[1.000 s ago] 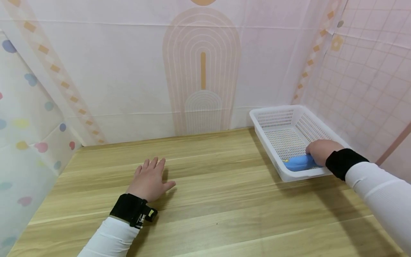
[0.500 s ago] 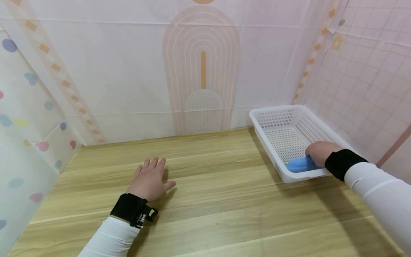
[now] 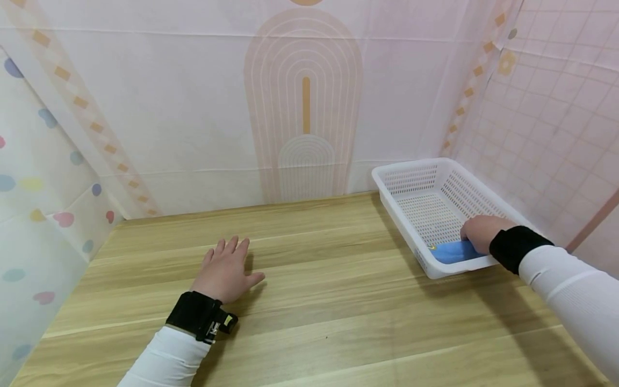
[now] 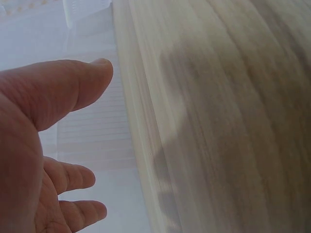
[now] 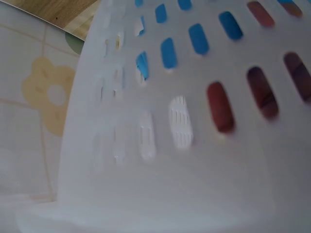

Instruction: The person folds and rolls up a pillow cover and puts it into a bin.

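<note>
A white slotted plastic basket [image 3: 398, 226] stands at the right side of the wooden table. Inside its near end lies a blue packet [image 3: 452, 252] with a small yellow mark. My right hand [image 3: 486, 232] reaches over the rim and holds the packet's right end; its fingertips are hidden. Through the slots in the right wrist view, blue of the packet [image 5: 198, 39] and parts of the hand [image 5: 220, 107] show behind the basket wall [image 5: 204, 179]. My left hand [image 3: 222, 277] is spread over the table at the left, holding nothing, with its thumb [image 4: 73, 87] held out.
Patterned cloth hangs behind the table [image 3: 314, 301] and along both sides. The basket's far corner is close to the back cloth [image 3: 208, 107], and its right side is near the right cloth [image 3: 556, 134].
The blue packet has sunk lower and flatter in the basket with my right hand at it. The basket has shifted slightly left and nearer. The left hand stays still.
</note>
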A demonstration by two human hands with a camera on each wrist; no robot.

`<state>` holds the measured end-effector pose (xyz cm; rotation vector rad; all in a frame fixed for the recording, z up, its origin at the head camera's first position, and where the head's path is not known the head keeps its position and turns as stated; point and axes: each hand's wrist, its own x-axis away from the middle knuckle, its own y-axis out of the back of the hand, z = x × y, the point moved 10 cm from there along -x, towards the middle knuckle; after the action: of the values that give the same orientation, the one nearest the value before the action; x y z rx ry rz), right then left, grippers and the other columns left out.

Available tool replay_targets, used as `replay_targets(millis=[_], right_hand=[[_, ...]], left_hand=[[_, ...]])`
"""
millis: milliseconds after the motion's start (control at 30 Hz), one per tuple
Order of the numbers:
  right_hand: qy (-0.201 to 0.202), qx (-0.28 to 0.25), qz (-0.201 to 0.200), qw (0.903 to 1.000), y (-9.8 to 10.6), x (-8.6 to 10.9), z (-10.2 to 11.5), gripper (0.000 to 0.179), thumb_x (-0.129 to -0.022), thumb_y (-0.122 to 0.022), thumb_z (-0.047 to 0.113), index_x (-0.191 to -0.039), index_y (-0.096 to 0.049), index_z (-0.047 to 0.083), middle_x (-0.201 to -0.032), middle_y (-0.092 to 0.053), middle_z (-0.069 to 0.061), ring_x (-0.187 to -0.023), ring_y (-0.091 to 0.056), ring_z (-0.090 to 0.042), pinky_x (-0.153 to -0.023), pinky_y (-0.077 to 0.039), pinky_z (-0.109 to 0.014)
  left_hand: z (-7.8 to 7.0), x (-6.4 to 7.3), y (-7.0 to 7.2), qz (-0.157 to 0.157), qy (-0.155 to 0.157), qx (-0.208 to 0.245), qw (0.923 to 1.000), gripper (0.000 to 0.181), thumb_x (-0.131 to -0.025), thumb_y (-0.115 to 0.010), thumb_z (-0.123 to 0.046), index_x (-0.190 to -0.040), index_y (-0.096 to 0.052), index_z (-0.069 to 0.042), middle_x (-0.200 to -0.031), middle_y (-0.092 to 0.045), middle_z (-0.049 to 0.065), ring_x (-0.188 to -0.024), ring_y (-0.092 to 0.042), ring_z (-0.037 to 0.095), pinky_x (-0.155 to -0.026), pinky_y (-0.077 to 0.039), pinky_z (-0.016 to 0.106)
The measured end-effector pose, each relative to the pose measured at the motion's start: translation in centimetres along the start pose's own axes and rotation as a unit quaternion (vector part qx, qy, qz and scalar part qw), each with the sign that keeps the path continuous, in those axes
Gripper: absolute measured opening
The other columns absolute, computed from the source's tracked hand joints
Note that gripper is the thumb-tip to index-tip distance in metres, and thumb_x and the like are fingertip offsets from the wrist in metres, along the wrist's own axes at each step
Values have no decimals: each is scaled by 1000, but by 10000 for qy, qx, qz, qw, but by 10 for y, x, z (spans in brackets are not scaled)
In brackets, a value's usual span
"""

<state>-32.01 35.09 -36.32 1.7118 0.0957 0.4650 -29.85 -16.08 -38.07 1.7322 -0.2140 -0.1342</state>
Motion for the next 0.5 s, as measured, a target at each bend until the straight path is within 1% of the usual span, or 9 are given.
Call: replay_targets(millis=[167,367,500], right_hand=[[47,-31,53,10000,-2,-1,-2,21,-85,-68,-7,-92,-80,8,-88,-73,-5,-77,-59,-19,-83,-57,-49],[101,-158,100,9998,-4,-2,-3,21,-82,-68,-7,-91,-80,8,-88,-74,-5,-76,-59,-18,-81,-57,-48],[132,-179,230,9995,-7,-3,-5,18,-83,-68,-5,-89,-79,8,-85,-73,-4,-75,-58,-18,-78,-56,-46]], left_hand=[[-1,-2,-1,4,-6,23,10000,93,-97,-70,-52,-162,-32,2,-168,-26,34,-155,-18,59,-124,-15,73],[-1,-5,-4,70,2,84,9999,94,-97,-70,-53,-163,-31,1,-168,-25,33,-155,-17,59,-124,-14,72],[-1,-7,-5,102,1,108,9999,93,-97,-70,-53,-163,-31,1,-168,-24,34,-155,-16,59,-124,-14,73]])
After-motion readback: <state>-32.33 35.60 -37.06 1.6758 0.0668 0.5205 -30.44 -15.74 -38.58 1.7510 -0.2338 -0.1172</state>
